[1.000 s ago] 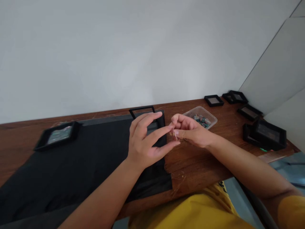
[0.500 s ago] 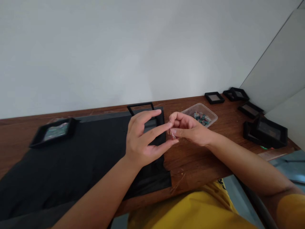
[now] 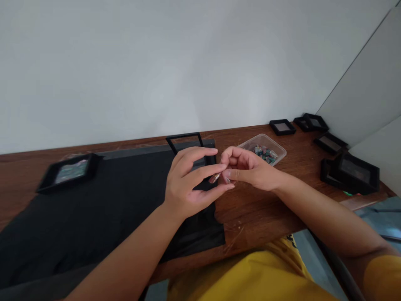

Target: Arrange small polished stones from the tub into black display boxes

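In front of me, over the table's wooden top, my left hand (image 3: pixel 191 182) and my right hand (image 3: pixel 246 169) meet at the fingertips. Between them is a small shiny pinkish piece (image 3: pixel 214 178), seemingly thin and glossy; its exact kind is unclear. My right thumb and curled fingers pinch at it. Left index finger and thumb close in on it from the other side, while another left finger is stretched out above. Just behind my right hand stands a clear plastic tub (image 3: pixel 280 151) with small teal and pink pieces (image 3: pixel 265 154) in it.
A black cloth (image 3: pixel 125 200) covers the table's left part. On it lie a black frame with shimmering pieces (image 3: pixel 73 171) and, behind my left hand, an open black frame (image 3: pixel 183 136). Several black frames (image 3: pixel 354 171) sit along the right side. A pale wall (image 3: pixel 156 75) rises behind.
The shiny piece now sticks out to the left, below my left index finger; before, it showed between the thumbs. Both hands stay in nearly the same place.
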A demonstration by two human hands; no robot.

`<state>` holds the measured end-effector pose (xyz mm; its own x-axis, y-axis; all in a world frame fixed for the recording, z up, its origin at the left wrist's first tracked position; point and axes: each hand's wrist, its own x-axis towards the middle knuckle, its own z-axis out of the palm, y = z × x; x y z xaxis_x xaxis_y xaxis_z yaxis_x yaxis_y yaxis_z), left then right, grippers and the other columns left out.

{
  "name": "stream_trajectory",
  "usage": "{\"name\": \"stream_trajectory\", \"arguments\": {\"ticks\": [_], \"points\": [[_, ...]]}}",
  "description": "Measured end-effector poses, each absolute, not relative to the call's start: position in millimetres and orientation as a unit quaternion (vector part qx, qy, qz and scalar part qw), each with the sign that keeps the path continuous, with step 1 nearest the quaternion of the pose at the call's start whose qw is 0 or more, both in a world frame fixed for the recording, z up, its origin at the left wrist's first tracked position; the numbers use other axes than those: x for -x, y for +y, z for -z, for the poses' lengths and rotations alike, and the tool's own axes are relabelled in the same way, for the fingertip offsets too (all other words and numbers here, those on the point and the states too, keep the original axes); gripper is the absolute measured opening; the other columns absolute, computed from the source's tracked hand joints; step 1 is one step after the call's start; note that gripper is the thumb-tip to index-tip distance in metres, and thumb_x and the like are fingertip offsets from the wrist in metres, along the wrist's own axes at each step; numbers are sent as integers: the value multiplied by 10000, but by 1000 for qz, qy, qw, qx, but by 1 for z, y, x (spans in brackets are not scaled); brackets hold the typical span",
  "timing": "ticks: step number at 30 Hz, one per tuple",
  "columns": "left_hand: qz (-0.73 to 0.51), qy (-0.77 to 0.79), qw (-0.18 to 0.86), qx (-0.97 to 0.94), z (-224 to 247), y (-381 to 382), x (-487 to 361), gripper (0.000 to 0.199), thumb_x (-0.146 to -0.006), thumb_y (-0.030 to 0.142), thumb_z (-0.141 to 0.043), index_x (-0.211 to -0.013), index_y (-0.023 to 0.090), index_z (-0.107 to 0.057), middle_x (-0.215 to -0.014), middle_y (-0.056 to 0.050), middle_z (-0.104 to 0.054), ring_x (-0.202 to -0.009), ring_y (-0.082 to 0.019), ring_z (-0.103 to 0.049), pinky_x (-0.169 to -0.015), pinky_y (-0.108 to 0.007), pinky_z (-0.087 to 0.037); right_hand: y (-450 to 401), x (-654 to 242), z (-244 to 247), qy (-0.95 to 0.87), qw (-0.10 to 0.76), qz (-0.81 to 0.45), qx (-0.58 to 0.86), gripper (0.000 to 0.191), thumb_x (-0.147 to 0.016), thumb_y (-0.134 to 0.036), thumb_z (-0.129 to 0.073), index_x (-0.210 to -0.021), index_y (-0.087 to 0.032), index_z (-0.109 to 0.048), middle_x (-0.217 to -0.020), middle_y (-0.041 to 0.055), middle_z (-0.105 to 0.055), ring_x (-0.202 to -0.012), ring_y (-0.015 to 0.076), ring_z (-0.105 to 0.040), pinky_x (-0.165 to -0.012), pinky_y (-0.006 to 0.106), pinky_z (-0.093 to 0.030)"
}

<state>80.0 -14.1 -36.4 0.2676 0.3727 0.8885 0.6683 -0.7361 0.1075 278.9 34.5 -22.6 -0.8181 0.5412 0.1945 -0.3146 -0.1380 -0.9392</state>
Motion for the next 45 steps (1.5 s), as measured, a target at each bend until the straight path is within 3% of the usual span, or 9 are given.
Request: {"name": "stream_trajectory", "arguments": {"ticks": [15, 22, 36, 45], "points": [[484, -318, 140, 803, 38, -9, -76, 338, -882, 381, -837, -1181, 289, -709, -1156, -62, -756, -1026, -267, -716, -897, -468, -621, 37, -280, 22, -592, 303, -741, 94, 201, -952, -240, -740, -1016, -208, -552, -902, -15, -725, -808, 74, -669, -725, 197, -537], [470, -307, 94, 823, 37, -11, -75, 366, -998, 502, -654, -1271, 259, -673, -1221, -111, -721, -1081, -280, -700, -952, -484, -594, 38, -280, 20, -606, 311, -724, 108, 192, -952, -258, -739, -988, -207, -558, -875, -14, -702, -830, 88, -664, -667, 188, -486], [474, -296, 71, 826, 40, -8, -72, 272, -1023, 312, -621, -1280, 265, -697, -1211, -91, -725, -1076, -239, -697, -939, -434, -603, 40, -281, 24, -614, 313, -713, 128, 249, -925, -301, -771, -1001, -204, -553, -869, -30, -648, -770, 70, -593, -646, 197, -458], [510, -303, 66, 802, 41, -6, -78, 216, -994, 198, -665, -1163, 306, -744, -1104, -41, -768, -966, -195, -716, -866, -388, -612, 39, -281, 22, -611, 310, -717, 132, 260, -916, -309, -783, -996, -214, -554, -854, -37, -642, -743, 66, -583, -646, 197, -476]]}}
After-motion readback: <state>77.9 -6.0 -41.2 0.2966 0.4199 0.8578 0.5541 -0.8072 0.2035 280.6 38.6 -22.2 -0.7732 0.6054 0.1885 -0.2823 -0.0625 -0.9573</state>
